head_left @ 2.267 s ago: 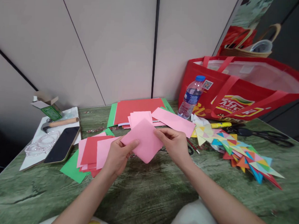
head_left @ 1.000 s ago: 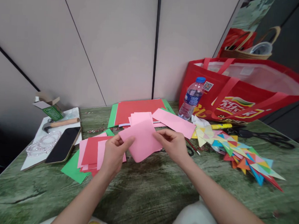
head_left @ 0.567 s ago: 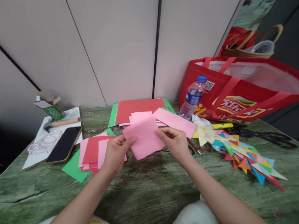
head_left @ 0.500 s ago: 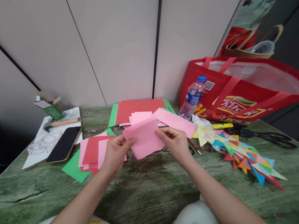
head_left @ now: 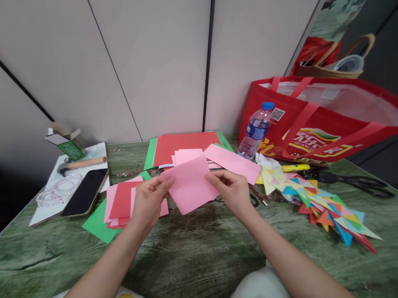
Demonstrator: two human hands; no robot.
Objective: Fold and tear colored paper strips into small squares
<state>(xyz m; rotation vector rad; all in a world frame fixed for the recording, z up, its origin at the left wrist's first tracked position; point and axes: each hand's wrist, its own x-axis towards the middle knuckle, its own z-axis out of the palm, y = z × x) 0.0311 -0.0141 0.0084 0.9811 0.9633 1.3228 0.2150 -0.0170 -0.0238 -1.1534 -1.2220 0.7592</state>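
A square pink paper sheet (head_left: 190,184) is held just above the green table (head_left: 192,252), one hand on each side. My left hand (head_left: 147,203) pinches its left corner between thumb and fingers. My right hand (head_left: 233,190) pinches its right edge. Left of my left hand lies a small stack of red and pink squares (head_left: 121,203) on a green sheet. Behind the held paper lie more pink sheets (head_left: 232,162) and a large red sheet (head_left: 182,145) on green paper.
A phone (head_left: 85,192), hammer (head_left: 80,163), small box (head_left: 66,143) and bead bracelets sit on a white sheet at left. A water bottle (head_left: 255,131) and red tote bag (head_left: 325,120) stand at back right. Folded multicoloured paper triangles (head_left: 320,203), a yellow marker and scissors (head_left: 352,180) lie right.
The pink sheet has turned slightly in my hands and sits a little higher. My left thumb has shifted up to the sheet's left corner. My right hand has barely moved.
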